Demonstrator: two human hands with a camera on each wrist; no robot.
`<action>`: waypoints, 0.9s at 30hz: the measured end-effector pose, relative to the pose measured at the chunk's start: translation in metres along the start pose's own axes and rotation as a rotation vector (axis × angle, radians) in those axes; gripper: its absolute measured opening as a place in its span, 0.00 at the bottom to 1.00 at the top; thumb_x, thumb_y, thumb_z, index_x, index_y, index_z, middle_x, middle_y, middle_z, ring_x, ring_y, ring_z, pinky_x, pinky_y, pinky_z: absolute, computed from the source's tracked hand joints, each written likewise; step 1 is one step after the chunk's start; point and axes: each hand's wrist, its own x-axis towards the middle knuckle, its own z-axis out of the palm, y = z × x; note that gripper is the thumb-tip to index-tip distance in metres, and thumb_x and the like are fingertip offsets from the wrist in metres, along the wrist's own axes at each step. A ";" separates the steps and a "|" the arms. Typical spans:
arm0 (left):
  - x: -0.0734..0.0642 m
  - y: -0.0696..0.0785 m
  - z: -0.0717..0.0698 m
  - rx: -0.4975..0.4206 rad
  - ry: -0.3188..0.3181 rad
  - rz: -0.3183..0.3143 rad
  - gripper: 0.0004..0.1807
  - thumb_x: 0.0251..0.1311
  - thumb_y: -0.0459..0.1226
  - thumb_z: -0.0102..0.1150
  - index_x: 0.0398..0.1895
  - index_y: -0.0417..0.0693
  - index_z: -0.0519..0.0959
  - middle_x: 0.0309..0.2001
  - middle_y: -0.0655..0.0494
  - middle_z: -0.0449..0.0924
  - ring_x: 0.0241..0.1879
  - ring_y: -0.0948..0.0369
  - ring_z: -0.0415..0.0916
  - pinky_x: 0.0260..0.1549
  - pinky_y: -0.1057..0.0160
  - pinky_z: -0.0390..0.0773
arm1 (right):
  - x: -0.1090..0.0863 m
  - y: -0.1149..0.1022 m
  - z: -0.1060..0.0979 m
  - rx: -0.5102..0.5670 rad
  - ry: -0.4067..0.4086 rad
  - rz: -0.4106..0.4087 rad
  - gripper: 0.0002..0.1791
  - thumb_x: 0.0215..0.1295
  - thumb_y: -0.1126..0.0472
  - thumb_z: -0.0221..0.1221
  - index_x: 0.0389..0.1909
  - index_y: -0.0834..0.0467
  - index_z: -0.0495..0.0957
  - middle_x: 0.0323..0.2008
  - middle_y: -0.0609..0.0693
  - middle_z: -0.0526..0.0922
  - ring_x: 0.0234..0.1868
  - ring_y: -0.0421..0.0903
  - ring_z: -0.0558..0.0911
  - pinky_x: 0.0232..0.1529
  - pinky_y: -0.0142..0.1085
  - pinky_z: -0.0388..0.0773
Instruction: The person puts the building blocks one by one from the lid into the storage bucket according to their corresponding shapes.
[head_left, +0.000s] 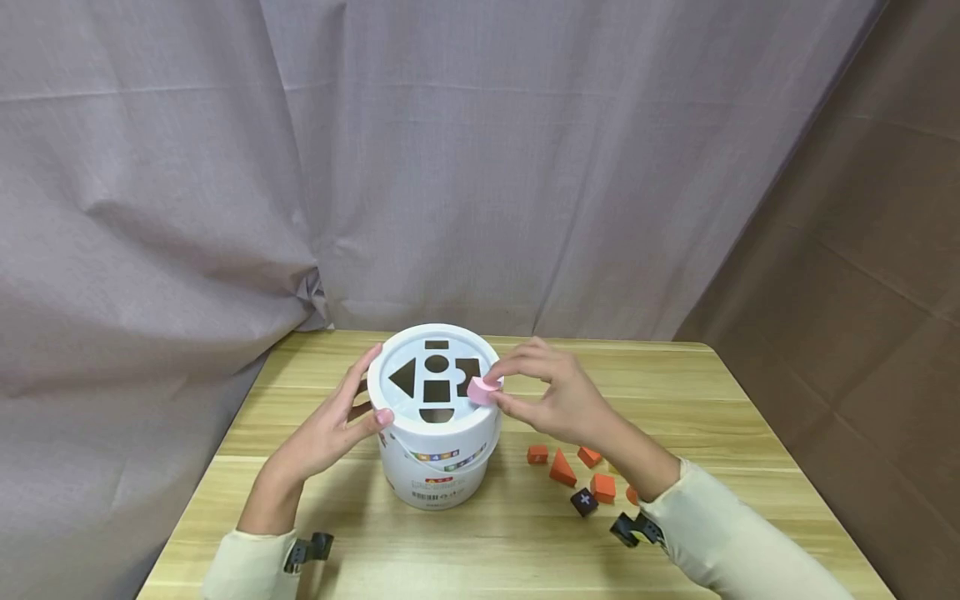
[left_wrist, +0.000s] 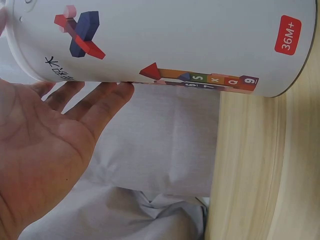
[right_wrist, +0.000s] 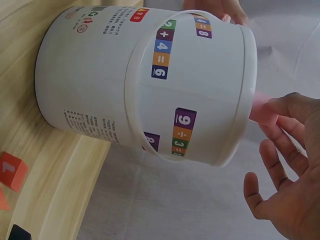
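A white bucket (head_left: 438, 467) stands upright on the table, with shaped holes cut in its lid (head_left: 411, 412). My left hand (head_left: 326, 433) rests against the bucket's left side, thumb at the rim and the other fingers extended along the wall. In the left wrist view those fingers (left_wrist: 102, 107) look nearly straight. My right hand (head_left: 558, 392) pinches a pink block (head_left: 480, 391) between thumb and fingers. That block (right_wrist: 262, 109) is over the right part of the lid, beside the arch-shaped hole (head_left: 468, 367). Part of it hides behind the fingertips.
Several orange blocks (head_left: 602, 488) and a dark block with a plus sign (head_left: 584, 502) lie right of the bucket, some partly under the right forearm. A thin handle (right_wrist: 131, 82) hangs on the bucket. Grey curtain (head_left: 480, 167) hangs behind the wooden table (head_left: 675, 400).
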 end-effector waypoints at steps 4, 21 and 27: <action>0.000 0.000 0.000 -0.004 0.000 0.004 0.52 0.78 0.44 0.67 0.92 0.71 0.43 0.90 0.40 0.48 0.79 0.32 0.68 0.73 0.30 0.74 | 0.002 -0.002 0.005 0.016 -0.011 0.002 0.14 0.61 0.66 0.80 0.46 0.50 0.93 0.47 0.44 0.95 0.54 0.46 0.88 0.62 0.45 0.84; -0.001 -0.002 0.000 -0.005 -0.001 0.011 0.52 0.78 0.46 0.66 0.92 0.75 0.43 0.89 0.39 0.51 0.79 0.31 0.67 0.73 0.29 0.74 | 0.011 -0.005 0.022 0.081 -0.032 -0.030 0.14 0.62 0.67 0.79 0.45 0.50 0.94 0.47 0.43 0.94 0.53 0.44 0.85 0.56 0.40 0.83; 0.000 -0.001 -0.001 0.001 -0.001 0.009 0.52 0.78 0.46 0.66 0.92 0.75 0.43 0.89 0.40 0.51 0.80 0.32 0.66 0.73 0.28 0.74 | 0.013 -0.007 0.028 0.082 -0.029 -0.056 0.12 0.63 0.68 0.78 0.45 0.51 0.94 0.47 0.46 0.94 0.51 0.46 0.86 0.55 0.40 0.84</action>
